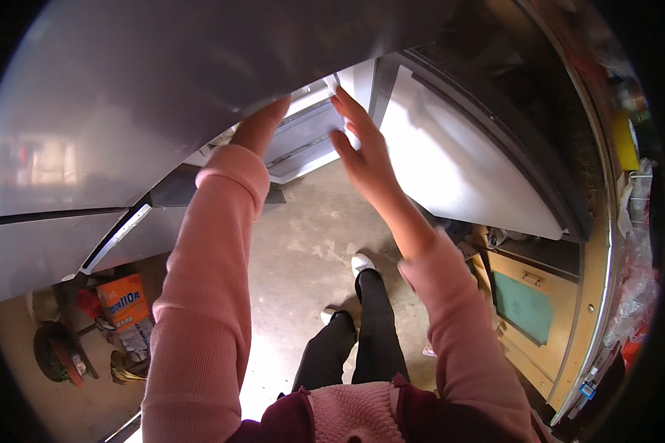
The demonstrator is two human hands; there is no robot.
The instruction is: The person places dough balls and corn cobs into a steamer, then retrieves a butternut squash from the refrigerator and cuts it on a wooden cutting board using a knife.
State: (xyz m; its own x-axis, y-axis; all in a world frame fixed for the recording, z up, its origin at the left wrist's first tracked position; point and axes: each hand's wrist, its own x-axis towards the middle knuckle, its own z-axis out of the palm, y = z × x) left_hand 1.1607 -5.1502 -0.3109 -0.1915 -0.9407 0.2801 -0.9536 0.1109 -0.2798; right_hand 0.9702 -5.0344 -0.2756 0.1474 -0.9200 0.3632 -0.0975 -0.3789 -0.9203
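A grey refrigerator door (116, 105) fills the upper left, and an open door with a white inner panel (438, 160) stands at the right. Between them shows the lit white interior with a drawer or shelf (310, 133). My left hand (266, 124) reaches in behind the grey door's lower edge; its fingers are hidden. My right hand (363, 147) is raised at the interior, thumb and fingers apart, fingertips close to a white edge near the top. Whether the fingertips touch that edge is unclear.
Concrete floor (310, 221) lies below, with my feet on it. At the lower left stand an orange printed box (124, 302) and a dark round object (55, 354). A wooden cabinet with a green panel (523, 307) and plastic bags (634, 293) are at the right.
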